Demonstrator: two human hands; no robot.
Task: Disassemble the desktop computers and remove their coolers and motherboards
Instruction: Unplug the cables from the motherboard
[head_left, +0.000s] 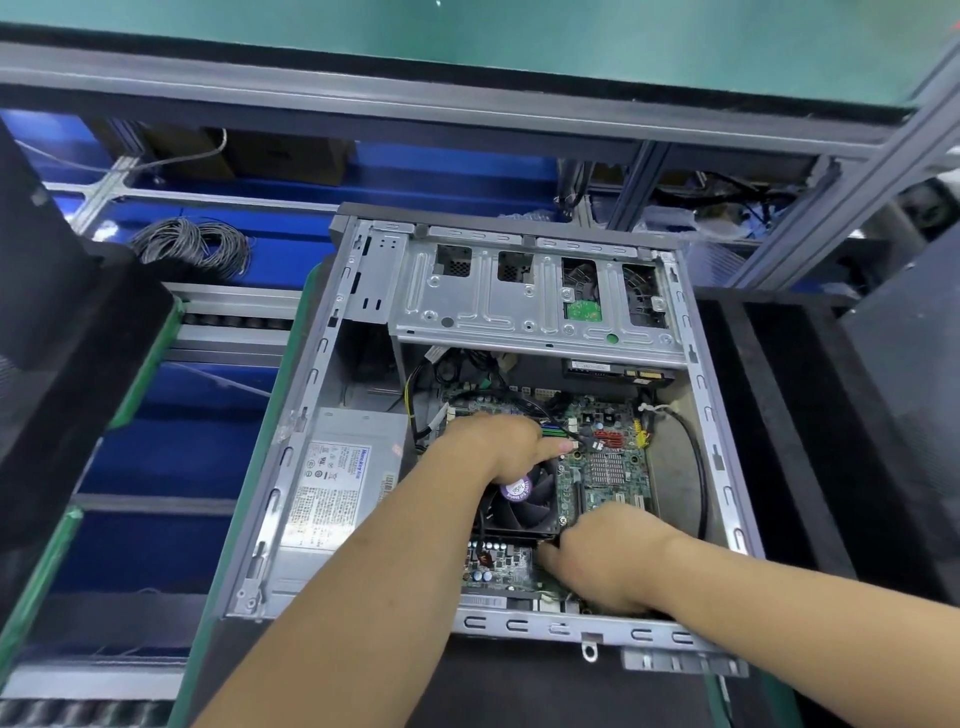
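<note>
Cooler (522, 501) sits between both hands in open case (322, 374). Left hand (493, 441) grips its 11 o'clock corner. Right hand (602, 558) pinches at 5 o'clock corner.

coiled grey cable (192, 244), cardboard boxes (283, 156), blue bins (171, 457)

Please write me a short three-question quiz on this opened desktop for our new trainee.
1. True or false: the cooler fan has already been lifted out of the case.
2. Which sits left of the motherboard? A) power supply B) drive cage C) cable coil
3. Fill in: both the left hand and right hand are at the ____.

Key: 1 false; 2 A; 3 cooler.
</note>
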